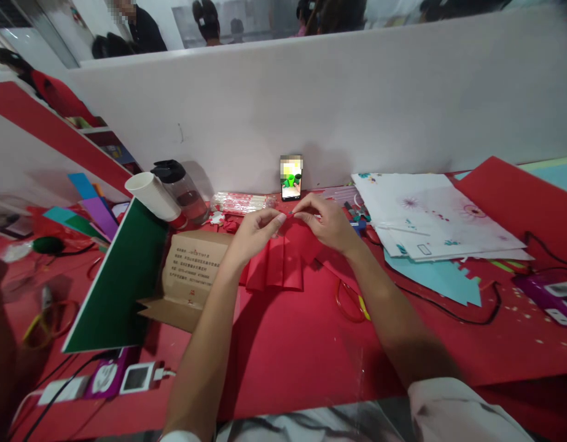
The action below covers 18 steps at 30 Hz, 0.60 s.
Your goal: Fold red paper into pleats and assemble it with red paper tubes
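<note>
My left hand (261, 232) and my right hand (328, 224) meet over the middle of the table, thumbs and fingertips pinched on a small piece of red paper (290, 216). Its exact shape is too small to make out. Just below my hands lie folded red paper sheets (274, 265) with creased panels. Red-handled scissors (350, 302) rest partly under paper beside my right forearm. Behind my hands a phone (291, 178) leans upright on the white partition, its screen lit with green shapes.
An open brown cardboard box (191, 270) and a tilted dark green board (120, 288) stand at left, near a clear bottle (186, 193) and a white cup (149, 195). Floral white sheets (430, 212), blue paper (435, 276) and black cables lie at right. Purple power devices (109, 373) sit front left.
</note>
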Each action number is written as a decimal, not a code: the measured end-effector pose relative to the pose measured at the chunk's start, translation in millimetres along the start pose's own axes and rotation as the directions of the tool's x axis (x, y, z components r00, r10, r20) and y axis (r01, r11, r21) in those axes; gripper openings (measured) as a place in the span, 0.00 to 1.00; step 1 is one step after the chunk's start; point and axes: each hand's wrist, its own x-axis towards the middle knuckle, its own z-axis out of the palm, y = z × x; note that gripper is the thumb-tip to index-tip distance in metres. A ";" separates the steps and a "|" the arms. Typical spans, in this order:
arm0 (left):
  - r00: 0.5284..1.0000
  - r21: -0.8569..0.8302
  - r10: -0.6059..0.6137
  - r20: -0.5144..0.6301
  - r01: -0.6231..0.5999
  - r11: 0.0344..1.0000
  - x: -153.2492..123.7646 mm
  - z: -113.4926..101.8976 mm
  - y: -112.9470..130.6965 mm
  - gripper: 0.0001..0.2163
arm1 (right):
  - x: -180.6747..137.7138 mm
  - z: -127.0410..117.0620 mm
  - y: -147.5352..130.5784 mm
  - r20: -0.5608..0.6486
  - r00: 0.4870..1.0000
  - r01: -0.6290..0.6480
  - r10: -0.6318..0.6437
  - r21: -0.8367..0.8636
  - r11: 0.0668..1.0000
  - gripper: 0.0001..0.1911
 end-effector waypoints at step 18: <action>1.000 -0.062 -0.018 -0.016 0.017 0.998 3.1 3.7 -3.7 0.11 | -0.4 -3.6 -4.6 0.037 0.996 -0.081 0.077 0.116 0.990 0.07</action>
